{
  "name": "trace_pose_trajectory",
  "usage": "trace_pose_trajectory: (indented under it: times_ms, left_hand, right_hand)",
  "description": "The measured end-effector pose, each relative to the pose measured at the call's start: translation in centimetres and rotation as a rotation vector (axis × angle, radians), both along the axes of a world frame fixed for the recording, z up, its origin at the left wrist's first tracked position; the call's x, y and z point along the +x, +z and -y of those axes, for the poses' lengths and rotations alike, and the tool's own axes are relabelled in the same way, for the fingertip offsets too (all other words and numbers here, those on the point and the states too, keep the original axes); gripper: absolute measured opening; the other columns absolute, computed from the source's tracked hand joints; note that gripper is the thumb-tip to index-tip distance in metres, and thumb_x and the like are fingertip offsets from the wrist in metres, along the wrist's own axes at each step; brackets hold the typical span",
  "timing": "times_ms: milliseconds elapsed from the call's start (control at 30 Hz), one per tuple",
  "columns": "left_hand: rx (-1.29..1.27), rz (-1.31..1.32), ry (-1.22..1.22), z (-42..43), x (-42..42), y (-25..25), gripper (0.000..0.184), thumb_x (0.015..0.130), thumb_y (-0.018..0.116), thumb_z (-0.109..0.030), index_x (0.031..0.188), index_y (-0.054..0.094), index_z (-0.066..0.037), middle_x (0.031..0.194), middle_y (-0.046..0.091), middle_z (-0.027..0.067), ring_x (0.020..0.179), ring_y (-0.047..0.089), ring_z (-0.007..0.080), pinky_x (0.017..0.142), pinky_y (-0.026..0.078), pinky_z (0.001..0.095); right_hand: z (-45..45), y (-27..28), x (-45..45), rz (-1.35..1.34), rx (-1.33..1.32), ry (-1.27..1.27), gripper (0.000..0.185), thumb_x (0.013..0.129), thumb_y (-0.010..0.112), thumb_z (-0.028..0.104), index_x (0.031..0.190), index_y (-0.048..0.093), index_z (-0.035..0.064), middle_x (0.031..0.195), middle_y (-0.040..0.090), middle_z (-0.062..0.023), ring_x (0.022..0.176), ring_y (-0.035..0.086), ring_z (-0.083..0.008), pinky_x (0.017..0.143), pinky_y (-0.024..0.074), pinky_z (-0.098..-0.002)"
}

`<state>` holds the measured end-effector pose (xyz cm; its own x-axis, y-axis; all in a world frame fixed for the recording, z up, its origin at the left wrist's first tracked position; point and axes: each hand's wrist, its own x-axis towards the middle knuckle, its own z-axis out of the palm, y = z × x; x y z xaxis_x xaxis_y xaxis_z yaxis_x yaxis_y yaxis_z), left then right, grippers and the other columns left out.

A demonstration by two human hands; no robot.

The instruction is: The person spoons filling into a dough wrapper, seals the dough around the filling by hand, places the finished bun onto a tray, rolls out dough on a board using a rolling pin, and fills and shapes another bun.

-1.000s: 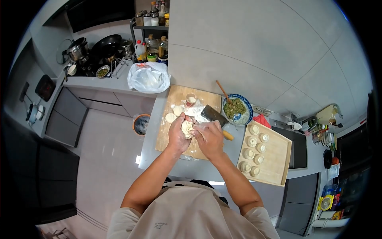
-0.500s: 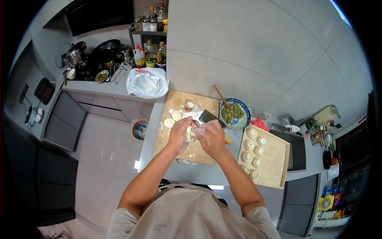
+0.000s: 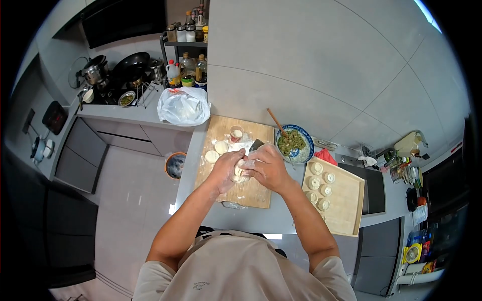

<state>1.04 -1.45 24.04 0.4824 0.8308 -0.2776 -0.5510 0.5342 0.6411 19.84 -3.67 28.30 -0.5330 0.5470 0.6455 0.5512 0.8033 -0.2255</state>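
A pale piece of dough (image 3: 239, 174) is held between my two hands above the floured wooden board (image 3: 256, 195). My left hand (image 3: 225, 169) is wrapped round its left side. The fingers of my right hand (image 3: 268, 168) pinch its upper right edge. Flat dough rounds (image 3: 221, 147) and a small cup (image 3: 236, 133) lie on the board beyond my left hand. The dark cleaver blade (image 3: 256, 145) is partly hidden behind my right hand. Shaped dough pieces (image 3: 326, 190) stand in two rows on the wooden tray (image 3: 346, 203) at the right.
A blue-rimmed bowl (image 3: 308, 144) of green filling, with a wooden utensil (image 3: 274, 120) in it, stands behind the board's right corner. A white plastic bag (image 3: 184, 106) lies at the back left. A sink (image 3: 374, 190) is right of the tray. An orange-rimmed bucket (image 3: 175, 165) is on the floor.
My right hand has closed in over the dough and moved slightly left, covering more of the cleaver and the yellow handle. The whole view has shifted a little.
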Motion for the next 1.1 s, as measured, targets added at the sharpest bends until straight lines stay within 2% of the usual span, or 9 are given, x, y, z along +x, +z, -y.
trace_pose_trajectory:
  times_ms: [167,267,333,367,467,567,667,833,1100]
  left_hand:
    - [-0.031,0.009,0.023,-0.3,0.5,-1.8,0.025,0.108,0.056,-0.024,0.114,0.064,-0.001,0.104,0.066,0.0101,0.087,0.067,0.0203,0.074,0.057,0.0377]
    - [-0.098,0.158,0.018,0.1,0.4,-2.6,0.033,0.109,0.053,-0.031,0.109,0.066,0.000,0.099,0.067,0.0112,0.092,0.067,0.0209,0.073,0.056,0.0374]
    - [-0.078,0.397,0.065,0.3,0.3,-2.7,0.045,0.112,0.043,-0.040,0.109,0.066,-0.002,0.100,0.068,0.0122,0.093,0.068,0.0245,0.076,0.056,0.0408]
    - [-0.058,0.380,0.123,0.3,0.5,-3.1,0.046,0.112,0.043,-0.046,0.113,0.067,-0.007,0.104,0.070,0.0096,0.093,0.068,0.0256,0.081,0.058,0.0406]
    - [-0.031,0.352,0.267,0.6,0.7,-3.3,0.046,0.112,0.043,-0.046,0.113,0.066,-0.006,0.106,0.070,0.0107,0.097,0.069,0.0262,0.083,0.058,0.0406]
    - [0.019,0.390,0.261,0.9,0.9,-3.5,0.045,0.113,0.038,-0.043,0.113,0.064,-0.006,0.107,0.069,0.0110,0.100,0.068,0.0255,0.087,0.056,0.0394]
    - [0.069,0.390,0.310,1.1,1.5,-3.8,0.044,0.115,0.034,-0.039,0.112,0.064,-0.006,0.110,0.066,0.0098,0.102,0.065,0.0229,0.092,0.053,0.0369]
    - [0.218,0.287,0.449,1.1,2.7,-4.7,0.044,0.115,0.037,-0.039,0.109,0.063,-0.005,0.111,0.065,0.0096,0.103,0.063,0.0220,0.094,0.051,0.0349]
    - [0.265,0.160,0.505,1.0,3.1,-4.0,0.039,0.114,0.040,-0.036,0.108,0.063,-0.005,0.109,0.064,0.0092,0.102,0.063,0.0202,0.095,0.051,0.0356]
  right_hand:
    - [-0.7,-2.1,0.3,-0.029,-0.029,0.045,0.028,0.075,0.085,0.016,0.103,0.079,0.0156,0.104,0.070,-0.0013,0.097,0.060,-0.0280,0.084,0.0505,-0.0412]
    - [0.0,-1.6,-0.3,-0.040,0.006,-0.002,0.031,0.074,0.085,0.016,0.104,0.079,0.0137,0.102,0.069,-0.0032,0.095,0.060,-0.0287,0.084,0.0502,-0.0416]
    - [1.8,-1.1,-1.2,-0.116,-0.045,-0.260,0.034,0.072,0.088,0.018,0.104,0.079,0.0127,0.100,0.068,-0.0045,0.093,0.060,-0.0286,0.080,0.0508,-0.0410]
    - [2.4,-1.7,-1.5,-0.116,-0.046,-0.257,0.034,0.072,0.088,0.018,0.104,0.079,0.0127,0.100,0.068,-0.0045,0.093,0.060,-0.0286,0.080,0.0508,-0.0410]
    - [3.2,-3.0,-2.6,-0.143,-0.039,-0.296,0.036,0.070,0.089,0.021,0.103,0.078,0.0120,0.098,0.067,-0.0052,0.089,0.059,-0.0282,0.076,0.0515,-0.0401]
    - [3.0,-3.2,-3.4,-0.159,0.018,-0.338,0.037,0.069,0.091,0.022,0.102,0.078,0.0093,0.099,0.067,-0.0059,0.086,0.059,-0.0276,0.073,0.0518,-0.0391]
    - [2.7,-3.5,-4.0,-0.216,0.039,-0.383,0.038,0.066,0.091,0.014,0.100,0.076,0.0085,0.092,0.066,-0.0071,0.082,0.059,-0.0296,0.070,0.0498,-0.0396]
    - [2.9,-3.2,-5.1,-0.271,0.025,-0.486,0.025,0.070,0.087,0.007,0.093,0.076,0.0075,0.082,0.066,-0.0066,0.077,0.059,-0.0285,0.068,0.0488,-0.0384]
    - [2.1,-3.9,-5.1,-0.235,0.044,-0.428,0.020,0.075,0.083,0.009,0.093,0.076,0.0042,0.087,0.068,-0.0094,0.080,0.061,-0.0299,0.072,0.0525,-0.0398]
